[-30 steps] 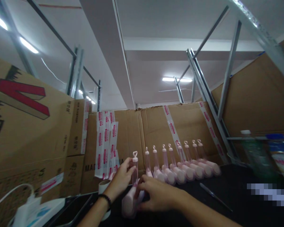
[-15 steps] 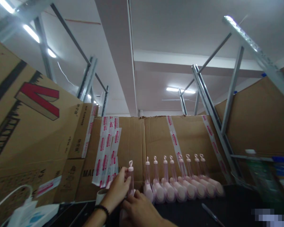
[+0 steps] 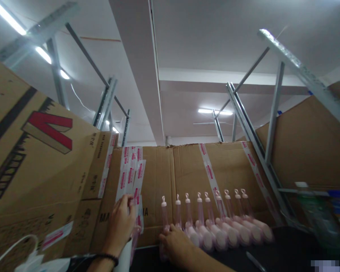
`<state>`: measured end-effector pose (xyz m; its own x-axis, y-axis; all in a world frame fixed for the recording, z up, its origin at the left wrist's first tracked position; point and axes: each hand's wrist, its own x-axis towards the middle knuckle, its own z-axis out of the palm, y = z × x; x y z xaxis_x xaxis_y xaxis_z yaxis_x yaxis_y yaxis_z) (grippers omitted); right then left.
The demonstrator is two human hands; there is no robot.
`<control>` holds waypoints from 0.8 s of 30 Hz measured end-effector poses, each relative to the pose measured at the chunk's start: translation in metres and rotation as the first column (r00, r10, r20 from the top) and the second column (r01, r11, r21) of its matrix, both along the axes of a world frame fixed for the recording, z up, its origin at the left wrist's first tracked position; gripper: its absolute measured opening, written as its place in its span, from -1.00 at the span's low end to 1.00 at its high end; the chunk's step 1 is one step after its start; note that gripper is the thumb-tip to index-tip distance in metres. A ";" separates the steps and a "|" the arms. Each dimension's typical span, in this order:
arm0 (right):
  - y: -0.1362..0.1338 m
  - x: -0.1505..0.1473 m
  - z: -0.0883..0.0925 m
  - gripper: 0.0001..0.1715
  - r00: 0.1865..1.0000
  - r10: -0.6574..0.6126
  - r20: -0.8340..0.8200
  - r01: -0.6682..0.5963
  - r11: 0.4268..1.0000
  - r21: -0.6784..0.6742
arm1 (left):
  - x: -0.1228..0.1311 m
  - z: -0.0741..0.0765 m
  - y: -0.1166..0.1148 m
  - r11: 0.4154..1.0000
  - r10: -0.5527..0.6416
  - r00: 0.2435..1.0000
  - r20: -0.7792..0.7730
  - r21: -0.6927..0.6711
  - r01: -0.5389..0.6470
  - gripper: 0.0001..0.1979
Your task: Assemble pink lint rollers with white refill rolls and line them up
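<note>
My right hand (image 3: pixel 177 243) is closed around the lower part of the leftmost pale pink item (image 3: pixel 164 213), which has an upright translucent tube and a looped cap. A row of several like items (image 3: pixel 208 234) stands to its right, with rounded pink bodies pointing towards me. My left hand (image 3: pixel 123 221) is raised in front of the taped cardboard, its fingers curled. A translucent pinkish piece (image 3: pixel 135 240) shows just below those fingers; whether they grip it is unclear. Beside the left wrist is a white cylinder (image 3: pixel 125 257), partly hidden.
A cardboard wall (image 3: pixel 187 173) with tape strips closes off the back, and a large printed carton (image 3: pixel 59 170) stands at left. On the black tabletop (image 3: pixel 229 260) lies a pen (image 3: pixel 255 261). A green bottle (image 3: pixel 314 215) stands right; a white plug (image 3: pixel 32 260) is lower left.
My left hand has let go of the leftmost pink item and moved left and up. My right hand stays on that item, which has shifted slightly right towards the row. The view has tilted slightly.
</note>
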<state>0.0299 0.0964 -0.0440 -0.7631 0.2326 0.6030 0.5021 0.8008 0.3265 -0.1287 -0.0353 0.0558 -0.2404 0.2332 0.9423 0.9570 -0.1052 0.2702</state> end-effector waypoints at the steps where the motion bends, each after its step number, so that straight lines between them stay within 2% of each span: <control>1: -0.001 0.001 0.000 -0.81 1.000 -0.001 -0.010 0.001 1.000 -0.006 | -0.008 0.000 0.000 1.000 0.022 1.000 0.022 -0.009 -0.021 -0.77; 4: -0.006 0.003 0.001 -0.80 0.999 0.001 -0.035 -0.001 1.000 -0.021 | -0.037 -0.005 0.006 0.997 0.059 0.987 0.150 -0.065 -0.050 -0.79; 6: -0.010 0.003 0.000 -0.77 0.998 -0.002 -0.062 0.000 0.999 -0.033 | -0.055 -0.010 0.012 0.995 0.001 0.956 0.292 -0.100 0.029 -0.84; 11: -0.016 0.001 -0.007 -0.76 0.990 -0.028 -0.137 0.019 0.997 -0.070 | -0.084 -0.024 0.026 0.979 -0.051 0.897 0.440 -0.158 0.133 -0.82; 17: -0.022 0.004 -0.011 -0.59 0.979 0.003 -0.206 -0.016 0.998 -0.058 | -0.088 -0.041 0.035 0.916 -0.143 0.792 0.593 -0.223 0.332 -0.71; 21: -0.034 0.001 -0.004 -0.69 0.968 0.051 -0.247 -0.053 0.999 -0.002 | -0.081 -0.057 0.035 0.880 -0.177 0.747 0.640 -0.236 0.411 -0.56; 24: -0.044 -0.005 0.000 -0.75 0.971 0.074 -0.229 -0.075 0.997 0.006 | -0.081 -0.068 0.036 0.816 -0.261 0.669 0.696 -0.212 0.538 -0.49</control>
